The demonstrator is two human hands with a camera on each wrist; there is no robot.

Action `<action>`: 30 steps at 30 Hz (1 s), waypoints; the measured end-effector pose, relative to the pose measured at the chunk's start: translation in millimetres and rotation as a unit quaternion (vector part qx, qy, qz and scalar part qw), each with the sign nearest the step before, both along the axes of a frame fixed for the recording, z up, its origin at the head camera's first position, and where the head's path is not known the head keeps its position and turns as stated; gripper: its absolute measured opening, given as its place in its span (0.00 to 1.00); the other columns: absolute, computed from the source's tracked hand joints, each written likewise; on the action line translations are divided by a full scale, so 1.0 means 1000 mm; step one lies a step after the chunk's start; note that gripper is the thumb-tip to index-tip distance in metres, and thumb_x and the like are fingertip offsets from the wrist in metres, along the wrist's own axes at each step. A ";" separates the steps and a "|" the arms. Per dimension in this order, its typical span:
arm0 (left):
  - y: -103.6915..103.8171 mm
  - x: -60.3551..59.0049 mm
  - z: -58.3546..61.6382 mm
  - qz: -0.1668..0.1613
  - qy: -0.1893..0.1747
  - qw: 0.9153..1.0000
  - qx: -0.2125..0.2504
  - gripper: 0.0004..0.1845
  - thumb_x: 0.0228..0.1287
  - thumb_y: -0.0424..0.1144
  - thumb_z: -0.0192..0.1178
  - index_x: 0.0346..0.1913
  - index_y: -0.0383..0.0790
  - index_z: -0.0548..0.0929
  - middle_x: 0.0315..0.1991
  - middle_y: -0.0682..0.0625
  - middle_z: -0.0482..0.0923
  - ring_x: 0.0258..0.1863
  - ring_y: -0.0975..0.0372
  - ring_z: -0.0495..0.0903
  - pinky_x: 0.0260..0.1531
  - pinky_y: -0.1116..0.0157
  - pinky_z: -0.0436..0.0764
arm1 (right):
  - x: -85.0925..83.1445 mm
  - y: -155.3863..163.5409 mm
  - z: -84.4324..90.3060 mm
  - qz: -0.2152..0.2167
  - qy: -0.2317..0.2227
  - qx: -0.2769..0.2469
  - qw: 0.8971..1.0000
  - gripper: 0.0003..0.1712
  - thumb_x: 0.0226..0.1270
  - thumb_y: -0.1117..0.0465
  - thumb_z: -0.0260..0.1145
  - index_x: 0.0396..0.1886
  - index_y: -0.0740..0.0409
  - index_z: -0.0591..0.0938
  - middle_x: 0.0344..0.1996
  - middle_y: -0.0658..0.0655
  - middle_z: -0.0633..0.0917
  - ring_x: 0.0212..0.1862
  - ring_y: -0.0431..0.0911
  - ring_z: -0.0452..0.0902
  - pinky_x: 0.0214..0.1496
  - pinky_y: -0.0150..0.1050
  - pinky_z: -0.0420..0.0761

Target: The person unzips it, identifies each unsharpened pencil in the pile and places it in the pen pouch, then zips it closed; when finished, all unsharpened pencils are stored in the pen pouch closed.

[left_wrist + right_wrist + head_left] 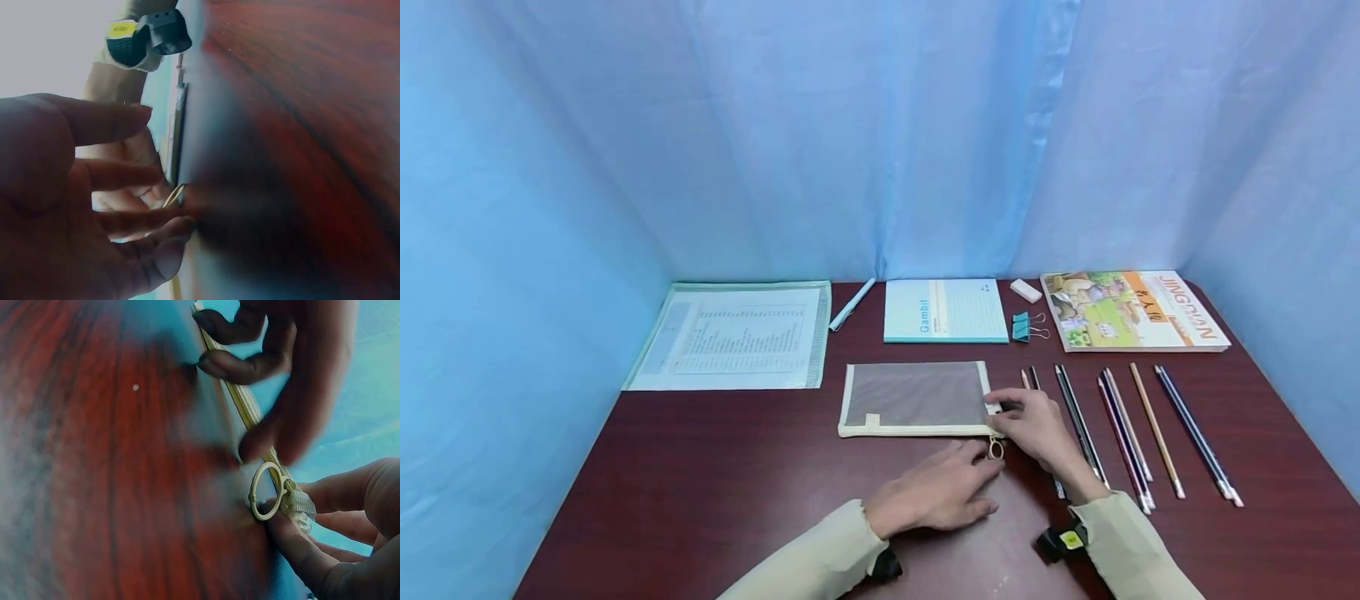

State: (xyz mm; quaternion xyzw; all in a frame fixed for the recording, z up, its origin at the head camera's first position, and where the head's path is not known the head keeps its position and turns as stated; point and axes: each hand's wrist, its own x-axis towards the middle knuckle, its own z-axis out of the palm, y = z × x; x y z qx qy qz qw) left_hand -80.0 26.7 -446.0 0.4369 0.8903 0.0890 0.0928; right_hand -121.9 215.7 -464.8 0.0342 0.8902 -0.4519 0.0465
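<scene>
The table (700, 483) carries a folder (730, 337) at ten o'clock, a notebook (945, 310) at twelve and a book (1138, 308) at two. A mesh pouch (916, 398) lies flat at the centre, its zipper edge toward the person. Pencils (1123, 429) lie in a row from three to four o'clock, just right of the pouch.

Both hands meet at the pouch's five o'clock corner. The right hand (1037, 425) rests on that corner, fingers bent down over the end of the pouch, seemingly pinning it; whether it pinches the fabric I cannot tell. The left hand (943, 492) lies low on the table with fingers loosely extended, fingertips (178, 215) touching the ring pull (267, 490) at the zipper's end; a firm grip is not plainly shown.

To do this well, as I judge it:
- Keep the right hand pressing the corner so the pouch does not slide.
- Take the ring between left thumb and forefinger, not just a fingertip touch.
- Pull along the zipper line toward nine o'clock, flat to the table, not upward, so the mesh does not bunch.
- Keep the right wrist off the nearest pencils, which lie partly under it.
</scene>
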 end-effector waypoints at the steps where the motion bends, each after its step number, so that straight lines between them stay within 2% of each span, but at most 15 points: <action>1: 0.004 -0.001 -0.002 0.004 0.004 1.000 -0.003 0.29 0.70 0.54 0.58 0.70 0.49 0.72 0.63 0.50 0.73 0.59 0.61 0.75 0.60 0.69 0.77 | 0.000 0.000 0.000 -0.002 -0.002 -0.002 1.000 0.17 0.58 0.67 0.71 0.49 0.62 0.86 0.42 0.68 0.89 0.44 0.52 0.90 0.32 0.28 0.80; 6: 0.015 -0.006 -0.008 0.032 0.023 0.999 0.008 0.28 0.66 0.53 0.63 0.64 0.43 0.76 0.55 0.51 0.74 0.51 0.62 0.76 0.51 0.73 0.78 | -0.001 -0.001 -0.001 -0.011 -0.011 -0.008 1.000 0.18 0.57 0.68 0.70 0.49 0.62 0.87 0.39 0.66 0.90 0.43 0.51 0.89 0.31 0.27 0.79; 9: 0.020 -0.008 -0.011 0.065 0.012 0.996 0.057 0.19 0.62 0.48 0.67 0.52 0.42 0.83 0.48 0.51 0.78 0.46 0.64 0.78 0.46 0.75 0.78 | -0.001 -0.001 -0.002 -0.011 -0.011 -0.006 1.000 0.18 0.57 0.68 0.70 0.49 0.62 0.87 0.41 0.67 0.90 0.43 0.50 0.90 0.30 0.28 0.79; 12: 0.025 -0.011 -0.014 0.109 -0.003 0.986 0.129 0.08 0.58 0.43 0.71 0.36 0.43 0.87 0.35 0.53 0.83 0.36 0.67 0.80 0.36 0.78 0.77 | -0.001 -0.001 -0.002 -0.010 -0.005 -0.004 1.000 0.17 0.57 0.68 0.71 0.48 0.62 0.87 0.43 0.68 0.89 0.42 0.51 0.90 0.30 0.28 0.79; 15: 0.030 -0.014 -0.015 0.157 -0.010 0.971 0.182 0.04 0.56 0.40 0.72 0.28 0.45 0.89 0.26 0.56 0.86 0.28 0.71 0.80 0.27 0.81 0.73 | -0.002 -0.001 -0.003 -0.011 0.001 -0.003 1.000 0.17 0.57 0.68 0.71 0.48 0.63 0.87 0.43 0.69 0.89 0.42 0.52 0.90 0.31 0.28 0.79; 19: 0.033 -0.017 -0.017 0.211 -0.004 0.951 0.225 0.03 0.56 0.36 0.71 0.28 0.47 0.92 0.25 0.60 0.88 0.26 0.74 0.82 0.25 0.83 0.72 | -0.002 -0.002 -0.003 -0.011 0.000 -0.008 1.000 0.17 0.57 0.69 0.70 0.48 0.64 0.87 0.43 0.69 0.89 0.42 0.53 0.90 0.30 0.28 0.80; 22: 0.033 -0.019 -0.020 0.233 0.006 0.939 0.252 0.05 0.53 0.31 0.69 0.26 0.45 0.91 0.23 0.59 0.87 0.23 0.73 0.81 0.23 0.84 0.71 | -0.002 -0.003 -0.003 -0.009 -0.003 -0.015 1.000 0.18 0.56 0.70 0.69 0.48 0.65 0.87 0.42 0.68 0.89 0.40 0.50 0.90 0.28 0.29 0.80; 27: 0.027 -0.024 -0.022 0.249 -0.003 0.930 0.269 0.05 0.49 0.28 0.68 0.24 0.43 0.87 0.19 0.56 0.84 0.19 0.74 0.75 0.20 0.84 0.67 | -0.002 -0.003 -0.003 -0.015 -0.008 -0.010 1.000 0.18 0.56 0.69 0.70 0.49 0.65 0.87 0.35 0.66 0.91 0.35 0.43 0.89 0.26 0.29 0.79; 30: 0.021 -0.028 -0.021 0.249 0.000 0.931 0.265 0.06 0.49 0.28 0.68 0.23 0.43 0.88 0.19 0.56 0.84 0.20 0.74 0.76 0.21 0.84 0.68 | -0.002 -0.002 -0.003 -0.021 -0.012 -0.011 1.000 0.18 0.55 0.70 0.71 0.49 0.65 0.87 0.32 0.65 0.91 0.32 0.40 0.88 0.26 0.29 0.79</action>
